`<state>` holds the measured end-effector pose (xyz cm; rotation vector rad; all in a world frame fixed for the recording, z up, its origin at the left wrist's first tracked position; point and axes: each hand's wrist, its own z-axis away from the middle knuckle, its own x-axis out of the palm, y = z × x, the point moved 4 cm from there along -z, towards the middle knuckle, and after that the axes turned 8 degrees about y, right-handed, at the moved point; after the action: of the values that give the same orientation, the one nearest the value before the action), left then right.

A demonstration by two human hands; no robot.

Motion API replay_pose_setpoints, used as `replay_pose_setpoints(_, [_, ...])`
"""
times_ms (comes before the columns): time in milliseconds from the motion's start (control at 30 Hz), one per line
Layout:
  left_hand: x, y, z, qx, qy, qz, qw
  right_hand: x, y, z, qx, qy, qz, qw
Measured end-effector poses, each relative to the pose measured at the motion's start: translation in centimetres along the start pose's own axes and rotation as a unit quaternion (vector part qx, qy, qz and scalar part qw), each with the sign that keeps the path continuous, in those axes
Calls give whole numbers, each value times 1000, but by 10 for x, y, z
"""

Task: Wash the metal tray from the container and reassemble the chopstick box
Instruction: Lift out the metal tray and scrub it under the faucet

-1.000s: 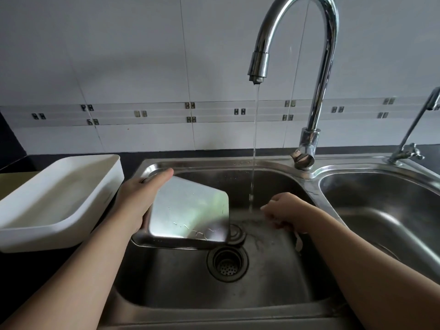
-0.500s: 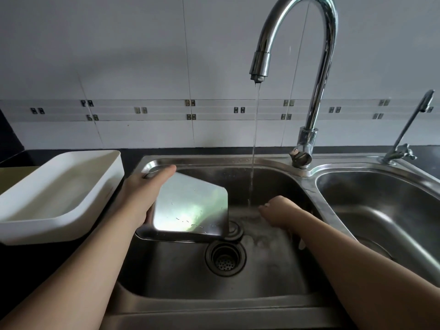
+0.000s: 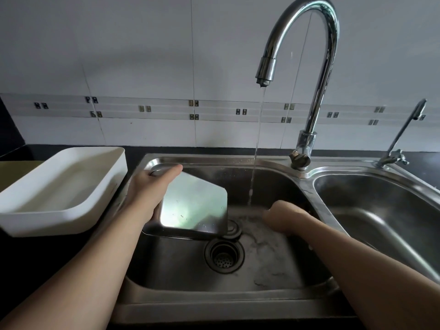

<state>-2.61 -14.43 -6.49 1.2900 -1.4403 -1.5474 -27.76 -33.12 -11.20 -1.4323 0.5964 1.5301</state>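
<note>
Gripping the metal tray (image 3: 192, 208) by its left edge, my left hand (image 3: 152, 194) holds it tilted up inside the left basin (image 3: 214, 303) of the steel sink. The thumb stretches along the tray's upper left corner and the other fingers pass behind the sheet, out of view. The tray's flat, brushed underside faces me, pale and reflective, dotted with a few drops. It is a rectangle with rounded corners and a turned-out lip along its lower edge, which hangs just above the round stopper (image 3: 234, 228) and the perforated drain strainer (image 3: 223, 257).

My right hand (image 3: 283, 217) sits low at the right side of the same basin, knuckles up and fingers curled under. I cannot tell whether it holds anything. A thin, clear stream of water (image 3: 258, 139) falls from the curved chrome faucet (image 3: 316, 91) and lands between the tray and that hand, near the basin's rear wall. The basin floor is dull and streaked with wet marks.

On the dark counter (image 3: 35, 258), against the sink's left edge, stands the white container (image 3: 47, 222), a smooth matte trough with rounded corners. The right basin (image 3: 381, 210) gleams beside a slim small tap (image 3: 402, 134) at its rear corner. Glossy pale tiles (image 3: 142, 55) back the counter.
</note>
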Motion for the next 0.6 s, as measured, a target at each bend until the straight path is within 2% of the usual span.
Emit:
replay_pose_setpoints(100, [0, -2, -1, -5, 1, -4, 1000, 17, -8, 14, -36, -127, 65, 989])
replay_pose_setpoints(167, [0, -2, -1, -1, -2, -6, 1000, 28, -8, 21, -54, -183, 91, 977])
replay_pose_setpoints(267, [-2, -2, 2, -2, 0, -15, 1000, 48, -4, 33, -36, -290, 83, 953])
replay_pose_setpoints(433, [0, 1, 3, -3, -4, -12, 1000, 42, -2, 40, -40, -318, 103, 942])
replay_pose_setpoints(500, [0, 1, 4, -1, -3, -14, 1000, 42, 1, 41, -41, -327, 144, 933])
replay_pose_setpoints(600, [-1, 0, 4, -3, -1, -17, 1000, 34, 0, 35, -41, -283, 97, 953])
